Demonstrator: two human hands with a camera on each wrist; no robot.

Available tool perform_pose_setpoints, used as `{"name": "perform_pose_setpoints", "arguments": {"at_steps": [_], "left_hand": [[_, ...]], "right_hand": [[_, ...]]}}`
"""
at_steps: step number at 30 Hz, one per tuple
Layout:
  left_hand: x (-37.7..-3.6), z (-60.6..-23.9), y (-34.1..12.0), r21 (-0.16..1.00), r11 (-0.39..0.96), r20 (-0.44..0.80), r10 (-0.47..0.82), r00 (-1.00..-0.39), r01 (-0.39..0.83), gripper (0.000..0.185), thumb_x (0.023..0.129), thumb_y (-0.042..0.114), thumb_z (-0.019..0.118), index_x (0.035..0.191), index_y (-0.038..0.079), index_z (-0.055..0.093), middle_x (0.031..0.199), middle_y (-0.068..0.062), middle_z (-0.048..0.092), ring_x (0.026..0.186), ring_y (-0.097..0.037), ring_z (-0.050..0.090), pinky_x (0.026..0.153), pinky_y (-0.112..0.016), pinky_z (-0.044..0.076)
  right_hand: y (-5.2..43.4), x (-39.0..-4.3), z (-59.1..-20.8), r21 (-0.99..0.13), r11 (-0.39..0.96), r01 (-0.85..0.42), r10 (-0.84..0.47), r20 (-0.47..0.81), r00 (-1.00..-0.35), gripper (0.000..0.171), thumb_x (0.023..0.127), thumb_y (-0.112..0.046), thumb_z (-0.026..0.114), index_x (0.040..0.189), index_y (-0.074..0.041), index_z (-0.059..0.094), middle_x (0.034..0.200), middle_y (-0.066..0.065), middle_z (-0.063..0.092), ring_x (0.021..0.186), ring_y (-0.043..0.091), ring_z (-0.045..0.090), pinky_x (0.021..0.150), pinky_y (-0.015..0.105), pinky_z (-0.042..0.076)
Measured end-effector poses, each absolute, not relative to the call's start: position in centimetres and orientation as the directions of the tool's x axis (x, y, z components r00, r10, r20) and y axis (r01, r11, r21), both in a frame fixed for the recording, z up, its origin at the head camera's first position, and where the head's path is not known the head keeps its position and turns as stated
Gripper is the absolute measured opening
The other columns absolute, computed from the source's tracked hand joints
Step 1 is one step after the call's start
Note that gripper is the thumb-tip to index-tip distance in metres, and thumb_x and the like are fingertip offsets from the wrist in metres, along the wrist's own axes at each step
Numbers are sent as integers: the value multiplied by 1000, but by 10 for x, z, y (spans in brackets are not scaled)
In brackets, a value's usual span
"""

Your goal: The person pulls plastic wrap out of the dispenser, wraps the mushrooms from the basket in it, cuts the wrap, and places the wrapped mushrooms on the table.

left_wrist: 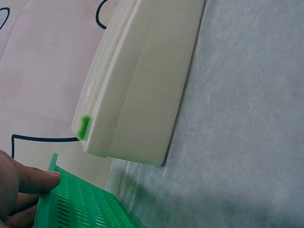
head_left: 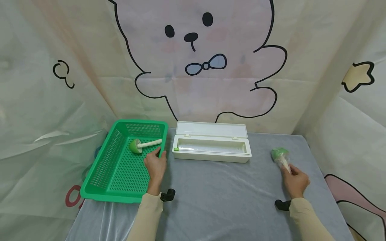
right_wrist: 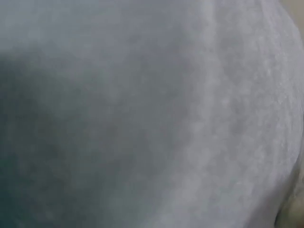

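My left hand (head_left: 156, 166) grips the right rim of a green plastic basket (head_left: 97, 167), thumb on one side of the wall in the left wrist view. Inside the basket lies a mushroom-shaped thing (head_left: 136, 146) with a green cap and long white stem. At the right of the table, my right hand (head_left: 296, 182) holds a similar green-capped thing (head_left: 280, 154) by its white stem, clear film around it. That item cannot be seen in the right wrist view, which shows mostly blurred grey cloth.
Between the hands, at the table's back, stands a white cling film dispenser (head_left: 211, 157), its lid (head_left: 211, 129) raised and a green slider (head_left: 176, 149) at its left end. Grey cloth (head_left: 223, 197) covers the table. Printed fabric walls (head_left: 229, 97) enclose the back and sides.
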State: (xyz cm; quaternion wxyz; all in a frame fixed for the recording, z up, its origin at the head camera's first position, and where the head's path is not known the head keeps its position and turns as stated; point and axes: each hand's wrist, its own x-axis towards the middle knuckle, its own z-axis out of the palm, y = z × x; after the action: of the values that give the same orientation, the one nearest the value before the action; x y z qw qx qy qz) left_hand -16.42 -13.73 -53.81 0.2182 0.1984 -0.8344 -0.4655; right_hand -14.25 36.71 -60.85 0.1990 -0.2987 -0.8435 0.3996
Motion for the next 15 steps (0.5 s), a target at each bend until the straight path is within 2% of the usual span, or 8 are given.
{"name": "perform_pose_setpoints", "arguments": {"at_steps": [4, 6, 15], "left_hand": [[-165, -540, -137, 859, 496, 185, -531, -827, -126, 34, 91, 9, 77, 122, -3, 71, 112, -25, 71, 103, -43, 67, 92, -58, 51], [-165, -540, -137, 859, 496, 186, -532, -826, -125, 34, 91, 9, 77, 122, -3, 71, 112, -25, 71, 103, -43, 67, 92, -58, 51], [-164, -540, -137, 857, 500, 195, -539, -820, -125, 33, 90, 8, 77, 121, -3, 72, 112, -25, 71, 104, -44, 67, 91, -59, 51]], "right_hand": [[375, -142, -608, -828, 451, 333, 709, 106, -697, 40, 95, -25, 72, 127, 0, 69, 120, 26, 67, 116, 32, 53, 105, 47, 24], [379, -142, -609, -837, 435, 333, 725, 106, -681, 41, 95, -25, 73, 127, 2, 69, 120, 26, 66, 121, 37, 47, 102, 49, 20], [379, -141, -613, -825, 442, 352, 714, 85, -695, 46, 95, -21, 71, 131, 6, 63, 127, 32, 61, 126, 43, 43, 105, 54, 21]]}}
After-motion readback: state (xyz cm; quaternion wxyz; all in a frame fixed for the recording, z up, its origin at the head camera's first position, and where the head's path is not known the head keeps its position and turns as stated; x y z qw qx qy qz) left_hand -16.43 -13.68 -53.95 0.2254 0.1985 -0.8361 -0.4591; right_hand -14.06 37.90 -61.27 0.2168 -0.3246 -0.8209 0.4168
